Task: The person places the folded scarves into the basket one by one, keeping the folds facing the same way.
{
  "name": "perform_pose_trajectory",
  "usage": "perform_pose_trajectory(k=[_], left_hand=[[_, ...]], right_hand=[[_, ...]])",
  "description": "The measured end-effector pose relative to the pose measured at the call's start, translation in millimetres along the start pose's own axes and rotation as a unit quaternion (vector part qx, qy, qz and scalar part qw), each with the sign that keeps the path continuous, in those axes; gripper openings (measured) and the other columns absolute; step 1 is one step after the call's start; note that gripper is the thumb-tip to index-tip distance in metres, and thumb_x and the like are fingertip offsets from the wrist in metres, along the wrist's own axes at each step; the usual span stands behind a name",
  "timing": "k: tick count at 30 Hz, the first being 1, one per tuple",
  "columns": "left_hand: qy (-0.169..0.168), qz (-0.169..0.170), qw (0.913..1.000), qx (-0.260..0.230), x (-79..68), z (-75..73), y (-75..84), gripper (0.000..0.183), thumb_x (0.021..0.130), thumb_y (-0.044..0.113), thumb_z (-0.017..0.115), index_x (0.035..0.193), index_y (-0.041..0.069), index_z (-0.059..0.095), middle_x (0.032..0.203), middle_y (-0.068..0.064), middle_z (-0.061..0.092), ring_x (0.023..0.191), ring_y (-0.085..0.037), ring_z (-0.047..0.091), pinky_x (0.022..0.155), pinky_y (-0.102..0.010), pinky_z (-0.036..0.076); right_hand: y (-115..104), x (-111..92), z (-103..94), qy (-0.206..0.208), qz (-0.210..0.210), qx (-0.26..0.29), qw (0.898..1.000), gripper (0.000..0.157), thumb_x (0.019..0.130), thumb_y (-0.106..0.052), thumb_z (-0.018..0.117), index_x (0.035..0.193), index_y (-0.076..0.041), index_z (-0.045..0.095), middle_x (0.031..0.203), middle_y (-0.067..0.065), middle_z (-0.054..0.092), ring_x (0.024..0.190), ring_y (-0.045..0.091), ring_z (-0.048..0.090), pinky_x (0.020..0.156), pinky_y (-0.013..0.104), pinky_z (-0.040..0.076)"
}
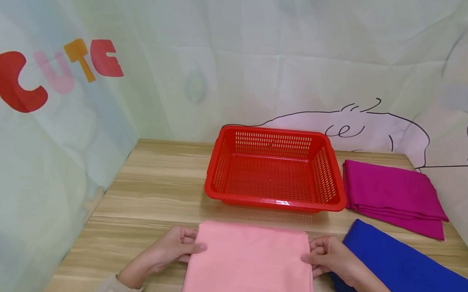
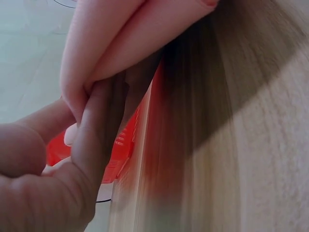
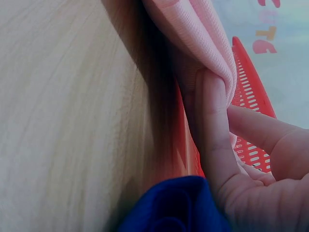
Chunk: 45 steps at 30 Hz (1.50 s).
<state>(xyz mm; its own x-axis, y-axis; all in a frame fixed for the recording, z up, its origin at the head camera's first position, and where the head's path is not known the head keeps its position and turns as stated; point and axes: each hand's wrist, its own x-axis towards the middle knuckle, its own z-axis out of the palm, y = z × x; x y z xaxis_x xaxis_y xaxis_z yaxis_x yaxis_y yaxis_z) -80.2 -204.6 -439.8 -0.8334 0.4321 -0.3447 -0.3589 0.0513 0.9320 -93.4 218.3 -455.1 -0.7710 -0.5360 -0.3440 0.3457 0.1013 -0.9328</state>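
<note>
A folded pink cloth (image 1: pixel 250 264) spans the space between both hands at the front of the table. My left hand (image 1: pixel 174 250) pinches its left edge, thumb on top and fingers beneath. On the opposite edge my right hand (image 1: pixel 332 259) pinches it the same way. In the left wrist view the folded layers of the pink cloth (image 2: pixel 111 43) rise above the wood, with fingers tucked under them. The right wrist view shows the pink cloth (image 3: pixel 198 38) gripped between thumb and fingers. Just beyond the cloth stands a red plastic basket (image 1: pixel 274 204) with nothing inside.
A folded blue cloth (image 1: pixel 405 271) lies right beside and partly under my right forearm. Behind it, a folded magenta cloth (image 1: pixel 392 192) sits to the right of the basket. The wooden table (image 1: pixel 153 190) meets a printed curtain (image 1: pixel 241 76) at the back and sides.
</note>
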Motion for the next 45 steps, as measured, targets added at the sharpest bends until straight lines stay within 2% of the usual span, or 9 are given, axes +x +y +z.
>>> perform_pose_trajectory(k=[11, 21, 33, 45], left_hand=[[-0.012, 0.007, 0.9999, -0.006, -1.3, 1.7, 3.7, 0.034, 0.095, -0.001, 0.063, 0.119, -0.023, 0.054, 0.1, -0.026, 0.071, 0.085, -0.023, 0.073, 0.077, -0.04, 0.06], [-0.018, 0.009, 0.9998, -0.01, -1.2, 1.6, 7.9, 0.033, 0.095, 0.0, 0.064, 0.118, -0.023, 0.055, 0.096, -0.024, 0.072, 0.085, -0.023, 0.073, 0.077, -0.04, 0.059], [-0.017, 0.007, 0.9998, -0.01, -2.8, 5.0, 20.6, 0.04, 0.095, 0.0, 0.065, 0.124, -0.024, 0.051, 0.103, -0.027, 0.07, 0.087, -0.025, 0.073, 0.078, -0.042, 0.059], [-0.033, 0.018, 0.999, -0.023, -3.6, 6.6, 26.3, 0.045, 0.095, 0.001, 0.065, 0.128, -0.024, 0.048, 0.106, -0.026, 0.07, 0.089, -0.024, 0.072, 0.078, -0.043, 0.059]], right_hand=[[-1.9, -4.0, -2.6, -0.01, -0.004, 0.007, 1.0, 0.017, 0.092, -0.005, 0.07, 0.1, 0.009, 0.065, 0.082, 0.009, 0.073, 0.074, 0.014, 0.07, 0.066, 0.032, 0.061], [-8.5, -7.8, -3.9, 0.011, 0.004, -0.004, 1.0, 0.026, 0.091, -0.008, 0.073, 0.104, 0.012, 0.065, 0.086, 0.013, 0.074, 0.077, 0.015, 0.071, 0.068, 0.033, 0.061], [-20.8, -12.8, -5.6, 0.013, 0.001, -0.012, 1.0, 0.027, 0.091, -0.01, 0.074, 0.104, 0.012, 0.066, 0.087, 0.014, 0.074, 0.078, 0.016, 0.07, 0.069, 0.035, 0.061], [-21.8, -18.6, -9.4, -0.026, -0.055, 0.003, 0.998, 0.016, 0.095, -0.002, 0.066, 0.101, 0.013, 0.064, 0.086, 0.009, 0.075, 0.079, 0.015, 0.071, 0.068, 0.035, 0.061]])
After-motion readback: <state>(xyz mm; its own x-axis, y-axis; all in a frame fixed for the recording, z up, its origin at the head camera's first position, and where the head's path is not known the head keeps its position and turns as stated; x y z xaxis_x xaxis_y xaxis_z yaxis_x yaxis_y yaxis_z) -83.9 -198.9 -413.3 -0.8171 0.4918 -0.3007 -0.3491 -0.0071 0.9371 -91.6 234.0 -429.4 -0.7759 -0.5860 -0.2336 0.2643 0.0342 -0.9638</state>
